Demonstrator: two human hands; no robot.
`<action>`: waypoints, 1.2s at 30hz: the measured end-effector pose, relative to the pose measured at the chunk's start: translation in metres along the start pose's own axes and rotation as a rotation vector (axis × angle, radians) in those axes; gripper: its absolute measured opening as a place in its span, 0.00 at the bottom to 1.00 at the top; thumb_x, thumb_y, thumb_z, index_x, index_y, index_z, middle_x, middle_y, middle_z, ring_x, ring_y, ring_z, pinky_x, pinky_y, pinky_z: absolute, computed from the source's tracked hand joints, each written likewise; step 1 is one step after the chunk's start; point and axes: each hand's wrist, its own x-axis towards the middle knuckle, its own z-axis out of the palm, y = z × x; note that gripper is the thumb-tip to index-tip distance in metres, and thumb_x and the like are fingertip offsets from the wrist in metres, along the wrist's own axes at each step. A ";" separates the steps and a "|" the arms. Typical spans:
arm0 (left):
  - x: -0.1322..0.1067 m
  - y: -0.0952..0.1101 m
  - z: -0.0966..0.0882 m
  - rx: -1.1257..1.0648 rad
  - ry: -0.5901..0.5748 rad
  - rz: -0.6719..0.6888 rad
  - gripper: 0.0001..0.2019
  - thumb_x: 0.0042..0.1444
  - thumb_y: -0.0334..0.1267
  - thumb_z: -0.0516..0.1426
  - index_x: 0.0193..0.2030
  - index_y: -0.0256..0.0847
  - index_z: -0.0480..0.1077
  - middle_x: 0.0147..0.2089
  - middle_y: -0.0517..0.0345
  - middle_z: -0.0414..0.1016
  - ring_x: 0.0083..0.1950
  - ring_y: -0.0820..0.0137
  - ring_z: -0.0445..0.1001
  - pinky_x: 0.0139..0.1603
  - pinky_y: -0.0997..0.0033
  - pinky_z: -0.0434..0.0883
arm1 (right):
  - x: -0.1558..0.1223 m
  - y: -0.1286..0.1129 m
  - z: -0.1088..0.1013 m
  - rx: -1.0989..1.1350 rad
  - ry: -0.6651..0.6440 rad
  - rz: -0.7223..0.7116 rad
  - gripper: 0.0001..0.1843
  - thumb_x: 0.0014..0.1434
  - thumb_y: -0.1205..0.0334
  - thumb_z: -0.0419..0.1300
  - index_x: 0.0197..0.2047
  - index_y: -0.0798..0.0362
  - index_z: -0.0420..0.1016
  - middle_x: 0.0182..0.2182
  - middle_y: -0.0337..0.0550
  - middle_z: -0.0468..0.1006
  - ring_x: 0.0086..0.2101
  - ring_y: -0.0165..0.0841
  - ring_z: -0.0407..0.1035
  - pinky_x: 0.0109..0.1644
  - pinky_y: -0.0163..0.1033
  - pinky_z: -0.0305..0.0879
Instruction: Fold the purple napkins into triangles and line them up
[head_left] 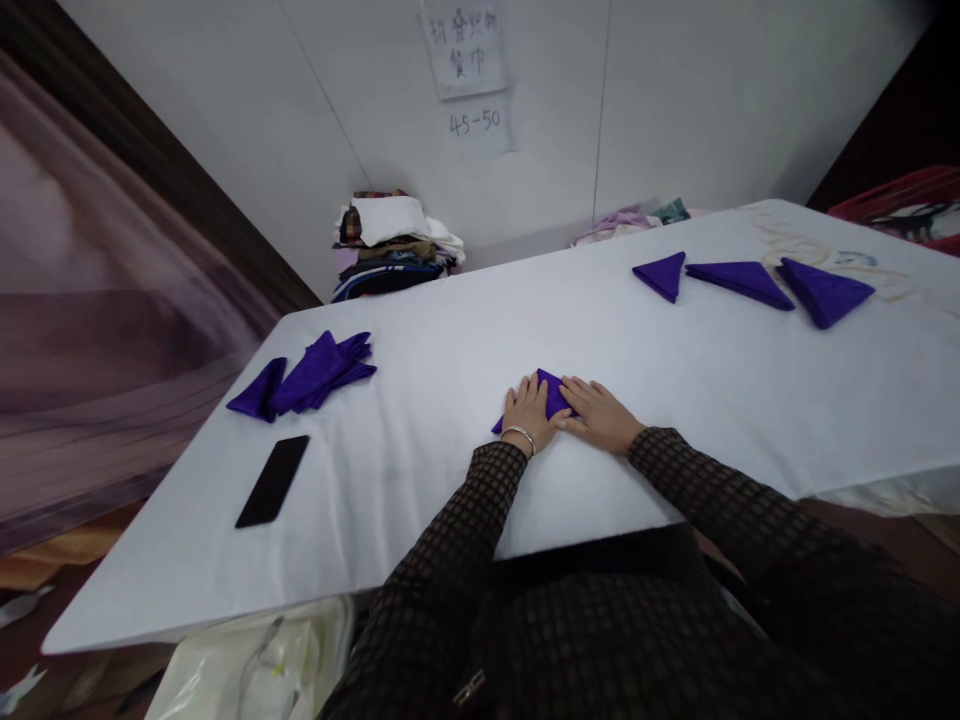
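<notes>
A purple cloth napkin (pixel 553 393), folded to a point at its far end, lies on the white-covered table (pixel 442 400) in front of me. My left hand (pixel 527 408) rests flat on its left part, fingers stretched out, with a bracelet at the wrist. From the right, my right hand (pixel 598 412) presses on the napkin's other side, also with fingers extended. The two thumbs come close together near the middle. Both palms cover much of the cloth, so its full outline is hidden.
Folded purple napkins (pixel 739 282) lie at the far right, with more purple napkins (pixel 319 372) at the left. A dark flat rectangular object (pixel 272 482) is near the left edge. Stacked clothes (pixel 397 250) stand behind the table. A pale container (pixel 255 665) sits below its front edge.
</notes>
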 end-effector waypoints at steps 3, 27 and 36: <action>-0.009 -0.015 -0.002 -0.008 0.011 -0.033 0.38 0.62 0.62 0.35 0.72 0.40 0.45 0.75 0.52 0.40 0.74 0.59 0.40 0.71 0.46 0.43 | 0.000 0.000 0.000 -0.008 0.010 -0.012 0.42 0.64 0.37 0.41 0.69 0.60 0.53 0.67 0.58 0.54 0.66 0.47 0.48 0.65 0.57 0.48; -0.008 -0.001 -0.008 0.012 0.040 0.036 0.38 0.62 0.61 0.37 0.71 0.39 0.46 0.74 0.51 0.43 0.74 0.60 0.40 0.72 0.49 0.41 | 0.000 0.001 0.005 -0.038 0.035 -0.022 0.39 0.64 0.41 0.45 0.69 0.60 0.54 0.67 0.59 0.54 0.66 0.47 0.48 0.65 0.56 0.48; -0.006 -0.009 0.003 0.022 0.035 0.030 0.35 0.63 0.57 0.38 0.71 0.39 0.46 0.74 0.52 0.43 0.74 0.59 0.42 0.71 0.49 0.45 | 0.007 0.003 -0.005 0.033 -0.086 0.037 0.39 0.62 0.44 0.47 0.70 0.57 0.51 0.67 0.57 0.54 0.66 0.49 0.47 0.65 0.59 0.47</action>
